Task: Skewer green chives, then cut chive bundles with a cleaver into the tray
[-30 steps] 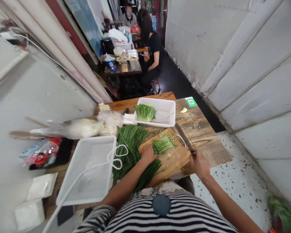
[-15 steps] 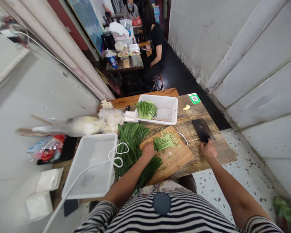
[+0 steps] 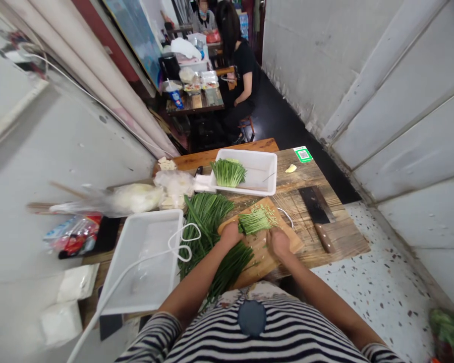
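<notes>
A bundle of cut garlic chives [image 3: 255, 222] lies on the wooden cutting board [image 3: 283, 247], pale stem ends to the right among small chopped bits. My left hand [image 3: 230, 233] is closed round the green side of this bundle. At the bundle's lower right, my right hand [image 3: 279, 243] is low over the board beside the stem ends; its fingers are partly hidden and too blurred to read. The cleaver [image 3: 318, 212] lies flat on the table to the right of the board, its wooden handle toward me. Long loose chives [image 3: 208, 212] are piled along the board's left side.
Behind the board stands a white tray [image 3: 263, 189] with another chive bundle. A larger white tray [image 3: 111, 282] is at left, crossed by a white cable [image 3: 136, 262]. A yellowish piece [image 3: 291, 168] and a QR card [image 3: 303, 154] lie at the far right. Two people sit beyond.
My right hand has let go of the cleaver, leaving it on the table, and has moved left to the chives' stem ends. My left hand stays on the bundle.
</notes>
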### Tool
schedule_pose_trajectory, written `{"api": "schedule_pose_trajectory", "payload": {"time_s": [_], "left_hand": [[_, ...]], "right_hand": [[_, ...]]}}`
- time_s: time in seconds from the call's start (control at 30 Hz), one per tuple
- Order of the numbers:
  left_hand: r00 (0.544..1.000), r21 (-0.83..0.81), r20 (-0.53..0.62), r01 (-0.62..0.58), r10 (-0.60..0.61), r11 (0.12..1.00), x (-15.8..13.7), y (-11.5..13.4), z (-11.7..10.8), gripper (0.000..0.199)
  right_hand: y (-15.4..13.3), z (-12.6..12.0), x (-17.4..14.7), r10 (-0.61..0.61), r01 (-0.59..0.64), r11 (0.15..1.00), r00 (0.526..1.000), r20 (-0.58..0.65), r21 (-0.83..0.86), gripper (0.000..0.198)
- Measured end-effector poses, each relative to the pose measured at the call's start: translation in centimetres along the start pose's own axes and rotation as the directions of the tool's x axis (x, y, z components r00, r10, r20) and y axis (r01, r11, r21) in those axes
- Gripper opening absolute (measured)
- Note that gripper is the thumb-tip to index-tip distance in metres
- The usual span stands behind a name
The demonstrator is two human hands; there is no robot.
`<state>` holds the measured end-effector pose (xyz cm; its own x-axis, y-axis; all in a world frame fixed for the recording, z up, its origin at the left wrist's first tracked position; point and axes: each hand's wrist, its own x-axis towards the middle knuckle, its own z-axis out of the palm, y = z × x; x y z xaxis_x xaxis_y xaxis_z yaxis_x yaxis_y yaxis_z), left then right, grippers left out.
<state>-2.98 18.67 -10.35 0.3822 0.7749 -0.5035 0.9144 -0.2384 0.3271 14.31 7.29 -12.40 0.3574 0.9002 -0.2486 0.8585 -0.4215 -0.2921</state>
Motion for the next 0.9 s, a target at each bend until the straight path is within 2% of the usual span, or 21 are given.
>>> {"api": "schedule_pose_trajectory", "payload": {"time_s": [0.17, 0.37, 0.47, 0.57, 0.63, 0.67, 0.7, 0.73, 0.77, 0.8, 0.83, 0.9], "left_hand": [[1.000, -0.002, -0.011, -0.020, 0.020, 1.000, 0.0, -0.3, -0.3, 0.039], [0.998, -0.034, -0.048, -0.041, 0.040, 0.999, -0.3, -0.5, -1.5, 0.032], [0.996, -0.051, -0.072, -0.060, 0.057, 0.997, -0.5, -0.7, -2.2, 0.030], [0.987, -0.099, -0.124, -0.114, 0.101, 0.989, -0.4, -1.0, -2.1, 0.034], [0.979, -0.150, -0.133, -0.174, 0.155, 0.973, -0.1, -1.1, -1.7, 0.037], [0.975, -0.178, -0.122, -0.205, 0.185, 0.963, 0.2, -1.3, -1.4, 0.036], [0.972, -0.200, -0.107, -0.226, 0.208, 0.953, 0.4, -1.4, -1.2, 0.034], [0.970, -0.218, -0.096, -0.239, 0.223, 0.946, 0.7, -1.6, -1.0, 0.031], [0.969, -0.229, -0.088, -0.244, 0.230, 0.942, 0.8, -1.7, -0.9, 0.029], [0.970, -0.234, -0.086, -0.243, 0.229, 0.941, 0.9, -1.9, -0.9, 0.028], [0.970, -0.236, -0.090, -0.239, 0.224, 0.942, 1.0, -2.1, -1.0, 0.027], [0.969, -0.248, -0.090, -0.246, 0.231, 0.937, 0.8, -2.5, -1.3, 0.025]], "right_hand": [[0.8, -0.4, 0.7, 0.047, -0.046, 0.998, 0.998, 0.032, -0.033, 0.027], [1.0, -0.6, 0.4, 0.035, -0.035, 0.999, 0.999, 0.005, -0.039, 0.028], [1.2, -1.5, 0.3, 0.016, -0.016, 0.999, 1.000, 0.003, -0.041, 0.028], [-0.1, -3.1, 0.1, -0.021, 0.020, 0.999, 0.999, -0.031, -0.050, 0.024], [-2.7, -4.2, -0.4, -0.160, 0.158, 0.987, 0.979, -0.128, -0.023, 0.026], [-4.4, -4.7, -0.8, -0.293, 0.301, 0.954, 0.936, -0.196, 0.008, 0.028], [-6.3, -5.2, -1.4, -0.454, 0.478, 0.877, 0.858, -0.241, 0.048, 0.026], [-8.2, -5.7, -2.0, -0.598, 0.635, 0.768, 0.759, -0.259, 0.087, 0.022], [-9.9, -6.2, -2.7, -0.690, 0.736, 0.666, 0.669, -0.277, 0.119, 0.019], [-11.4, -6.7, -3.3, -0.742, 0.793, 0.591, 0.607, -0.284, 0.150, 0.018], [-12.5, -7.1, -3.7, -0.764, 0.818, 0.548, 0.574, -0.295, 0.173, 0.018], [-13.4, -7.6, -4.0, -0.753, 0.824, 0.527, 0.566, -0.336, 0.207, 0.021]]}}
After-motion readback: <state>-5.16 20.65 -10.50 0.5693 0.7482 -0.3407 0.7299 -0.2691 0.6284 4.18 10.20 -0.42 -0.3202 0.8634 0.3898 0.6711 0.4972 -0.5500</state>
